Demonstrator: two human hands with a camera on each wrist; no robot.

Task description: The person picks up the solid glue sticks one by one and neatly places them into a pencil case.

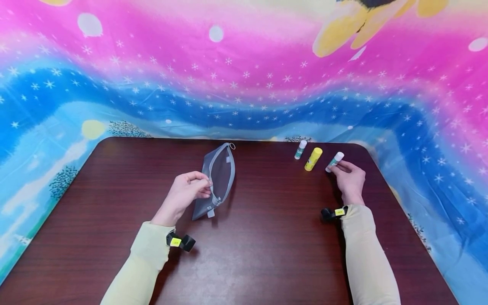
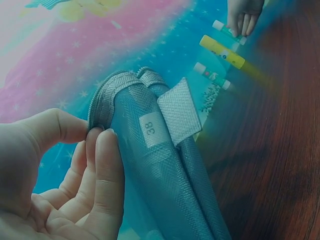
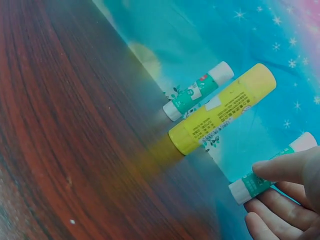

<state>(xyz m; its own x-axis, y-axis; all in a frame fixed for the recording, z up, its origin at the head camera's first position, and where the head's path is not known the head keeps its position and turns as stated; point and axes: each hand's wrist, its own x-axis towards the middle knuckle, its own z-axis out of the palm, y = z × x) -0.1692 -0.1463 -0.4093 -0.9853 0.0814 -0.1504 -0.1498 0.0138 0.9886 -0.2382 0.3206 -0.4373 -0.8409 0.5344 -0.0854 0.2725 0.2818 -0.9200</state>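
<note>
My left hand (image 1: 187,191) pinches the zippered edge of a grey mesh zip pouch (image 1: 202,207), whose mouth gapes wide. In the left wrist view, thumb and fingertips grip the zipper rim beside a small label (image 2: 151,131) reading 38. Over at the right, my right hand (image 1: 350,178) holds a green-and-white glue stick (image 1: 335,161) between thumb and fingers, its white cap pointing up. Left of it a larger yellow glue stick (image 1: 313,159) stands upright, and beyond that another green-and-white glue stick (image 1: 300,150), also upright. The pouch's inside looks dark through its mouth.
The dark wooden table (image 1: 259,254) ends at a patterned cloth (image 1: 244,76) hanging along its back and sides. A metal ring (image 1: 232,146) sits at the pouch's far end. Each wrist wears a black strapped camera.
</note>
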